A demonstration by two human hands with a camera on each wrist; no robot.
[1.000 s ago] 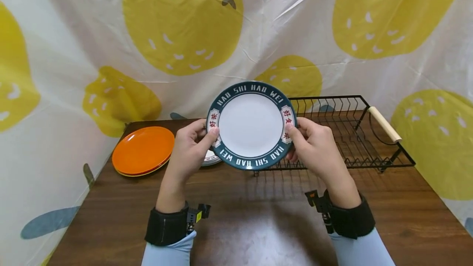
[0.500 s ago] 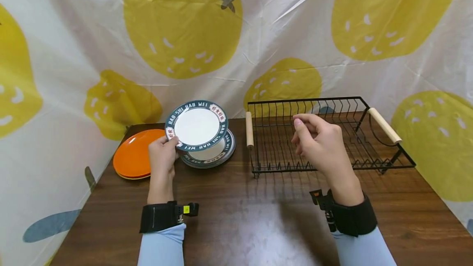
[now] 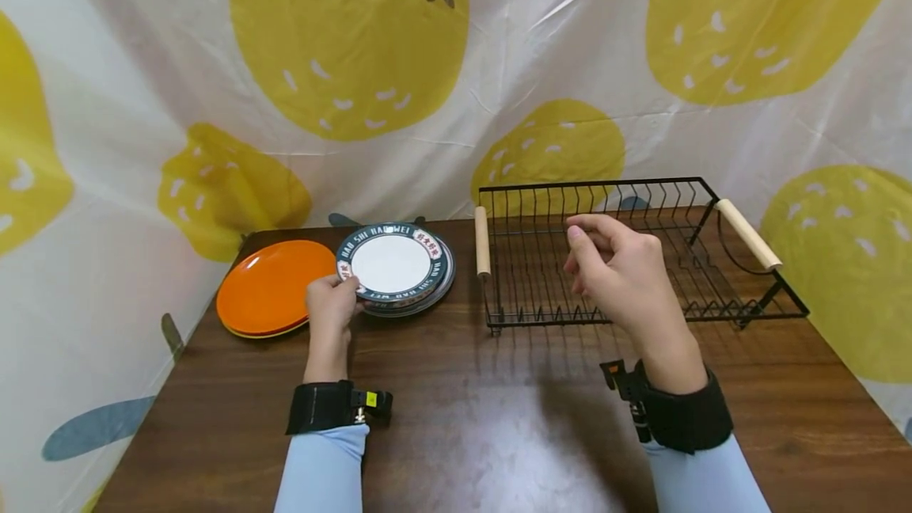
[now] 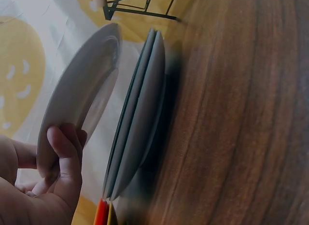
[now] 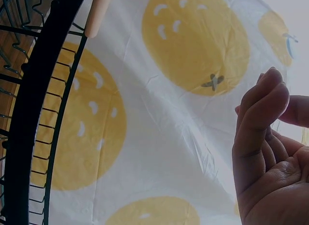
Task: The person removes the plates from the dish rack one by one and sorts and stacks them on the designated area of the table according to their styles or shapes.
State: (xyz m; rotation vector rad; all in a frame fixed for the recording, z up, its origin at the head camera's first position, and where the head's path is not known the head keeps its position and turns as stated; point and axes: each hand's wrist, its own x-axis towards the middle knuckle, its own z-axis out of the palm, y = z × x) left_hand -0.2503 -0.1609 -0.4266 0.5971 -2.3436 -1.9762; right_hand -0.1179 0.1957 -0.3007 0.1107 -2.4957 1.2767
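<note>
My left hand pinches the left rim of a white plate with a green lettered border, thumb on top. In the left wrist view that plate is held apart from a stack of matching plates, its far side tipped further from them. The head view shows it over the stack, covering most of it. My right hand hangs in the air in front of the dish rack, fingers loosely bent and holding nothing; the right wrist view shows the same bare fingers.
Orange plates are stacked at the left, above a yellow-rimmed one. The black wire rack has wooden handles and stands at the back right. A fruit-print cloth hangs behind the brown wooden table.
The right hand has let go of the plate, which both hands held up in the middle. The left hand has carried it left and lowered it over the stack.
</note>
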